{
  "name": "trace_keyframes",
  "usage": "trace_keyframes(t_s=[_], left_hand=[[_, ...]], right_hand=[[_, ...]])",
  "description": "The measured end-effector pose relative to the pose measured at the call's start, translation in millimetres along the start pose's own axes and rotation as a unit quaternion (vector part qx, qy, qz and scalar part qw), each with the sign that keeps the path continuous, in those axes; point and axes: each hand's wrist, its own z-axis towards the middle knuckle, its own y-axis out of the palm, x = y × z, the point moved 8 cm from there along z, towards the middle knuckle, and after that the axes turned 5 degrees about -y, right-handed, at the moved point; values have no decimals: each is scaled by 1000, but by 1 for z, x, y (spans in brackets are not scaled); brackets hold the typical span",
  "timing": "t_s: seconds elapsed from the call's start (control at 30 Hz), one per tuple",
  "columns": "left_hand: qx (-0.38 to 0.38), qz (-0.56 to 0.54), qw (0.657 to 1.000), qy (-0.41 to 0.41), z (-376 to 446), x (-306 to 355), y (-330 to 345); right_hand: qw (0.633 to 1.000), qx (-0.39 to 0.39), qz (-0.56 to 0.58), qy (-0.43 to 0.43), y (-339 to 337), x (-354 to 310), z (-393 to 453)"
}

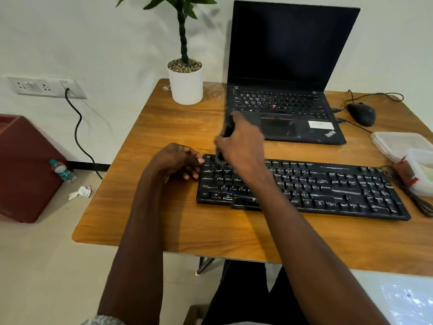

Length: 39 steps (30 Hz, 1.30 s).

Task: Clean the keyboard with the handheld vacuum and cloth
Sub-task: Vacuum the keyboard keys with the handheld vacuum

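A: Head view, item one: the right hand [242, 141].
B: Fingers curled round a dark handheld vacuum [225, 139], blurred. The tool stands nearly upright, its lower end on the top left keys of the keyboard [302, 186].

A: Item two: the left hand [178, 161].
B: Resting on the wooden table [164, 127] at the keyboard's left end. Fingers loosely curled, holding nothing; the fingertips touch, or lie just beside, the keyboard's left edge. Which of the two, I cannot tell.

A: Item three: the keyboard.
B: Black, full size, lying flat near the table's front, angled a little, its keys streaked with pale marks. The right forearm crosses over its lower left part.

A: Item four: other goods on the table.
B: An open black laptop [285, 66], screen dark, behind the keyboard. A black mouse [362, 113] with its cable to the laptop's right. A white pot with a plant [185, 80] at the back left. Clear plastic containers [405, 148] at the right edge, with a coiled black cable beside them.

A: Item five: off the table.
B: A wall socket [46, 86] with a black cord, a dark red bin [25, 167], a plastic bottle [62, 171] and crumpled paper [80, 192] on the floor.
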Motion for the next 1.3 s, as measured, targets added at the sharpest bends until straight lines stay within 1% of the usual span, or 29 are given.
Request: trace_keyframes(t_s=[0.07,0.17,0.2,0.27,0.3,0.33,0.37,0.43,0.47,0.53,0.6,0.63,0.7,0.73,0.77,0.8,0.87,0.9,0.93,0.97,1.03,1.1,1.13,1.17,1.2,1.3], left_hand=[[8,1,1000,1,0,0,-1],[6,-1,1000,-1,0,0,0],[4,-1,1000,-1,1,0,0],[0,0,1000,-3,2,0,1],[0,0,1000,-3,2,0,1],[1,-1,1000,-2,2,-1,1],[1,-1,1000,-2,2,-1,1],[3,0,1000,-2,3,-1,1],[4,1,1000,-2,3,-1,1],[5,1,1000,-2,2,0,1],[-1,-7,1000,1,1,1,1],[-5,-11,1000,5,1,1,2],[-6,-17,1000,18,1,3,3],[0,-16,1000,27,1,4,3],[9,-13,999,36,1,5,3],[20,-10,999,44,2,6,4],[42,-6,998,55,4,7,4],[52,-8,997,57,5,7,5],[62,-12,996,58,5,7,6],[69,-17,996,59,5,7,6],[78,-24,995,57,5,7,6],[80,-26,995,55,5,7,5],[80,-28,995,53,6,7,5],[80,-29,995,51,7,7,5],[81,-29,995,51,7,7,5],[74,-35,995,54,6,7,5]], right_hand=[[999,-27,23,-28,16,-15,2],[999,-25,34,-3,9,1,4],[999,-19,22,18,0,12,3],[998,17,-43,43,-21,30,-1],[996,41,-75,39,-30,32,-1],[994,54,-85,31,-34,29,-1],[997,45,-62,31,-31,25,0],[998,-18,50,39,-12,17,-2],[994,-45,88,44,-4,15,-5],[992,-58,98,63,0,20,-11],[991,-34,85,101,-14,37,-16],[991,-9,61,116,-26,46,-19],[990,60,-18,128,-57,59,-24],[987,84,-40,128,-67,60,-26],[987,90,-28,128,-70,60,-25],[988,75,19,130,-63,57,-24],[985,9,122,125,-37,43,-24],[985,-18,132,111,-25,37,-25],[988,-29,117,99,-19,36,-27],[990,-23,99,99,-21,38,-29],[990,9,70,126,-40,52,-32],[988,59,2,144,-69,66,-35],[986,78,-39,142,-78,69,-35],[987,76,-52,133,-80,68,-32],[990,48,-33,125,-72,65,-28],[989,-99,73,86,-30,39,-17]])
